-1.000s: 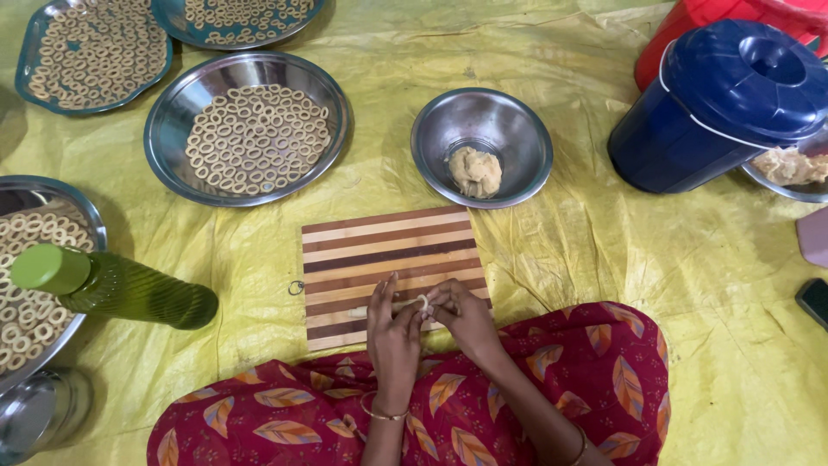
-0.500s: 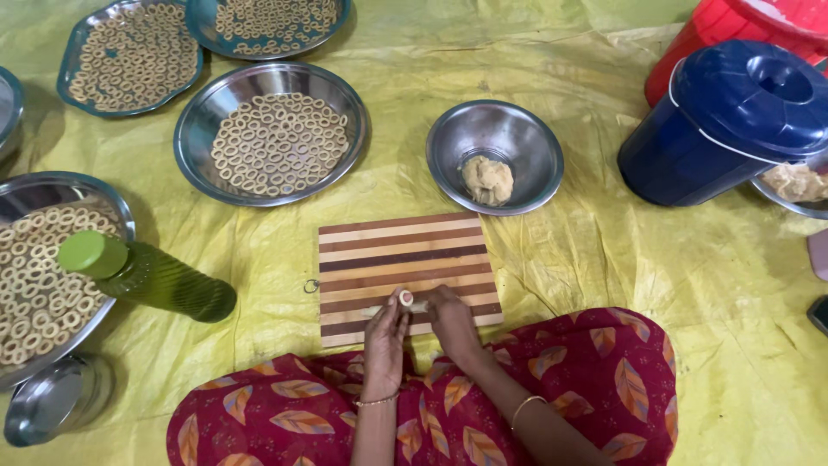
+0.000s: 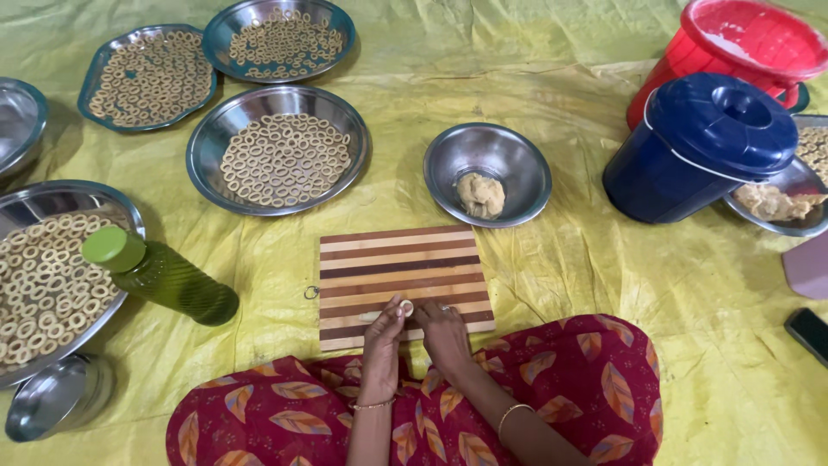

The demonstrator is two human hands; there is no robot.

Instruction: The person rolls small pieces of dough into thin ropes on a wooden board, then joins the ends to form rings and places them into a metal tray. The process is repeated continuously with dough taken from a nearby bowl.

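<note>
My left hand (image 3: pixel 384 338) pinches a small ring of dough (image 3: pixel 405 308) at its fingertips, just above the near edge of a striped wooden board (image 3: pixel 401 266). My right hand (image 3: pixel 443 332) rests beside it on the same edge of the board, fingers curled near a thin strip of dough (image 3: pixel 371 317) that lies on the wood. Beyond the board stands a small steel bowl (image 3: pixel 520 156) with a lump of dough (image 3: pixel 480 194) in it.
Steel plates of dough rings (image 3: pixel 280 155) lie at the left and back on the yellow sheet (image 3: pixel 561 285). A green bottle (image 3: pixel 164 276) lies at the left. A blue lidded container (image 3: pixel 703 147) and a red bucket (image 3: pixel 733 47) stand at the right.
The view has shifted, so everything sits further right in the frame. My hands have stayed at the board's near edge; the left one now holds up a closed dough ring.
</note>
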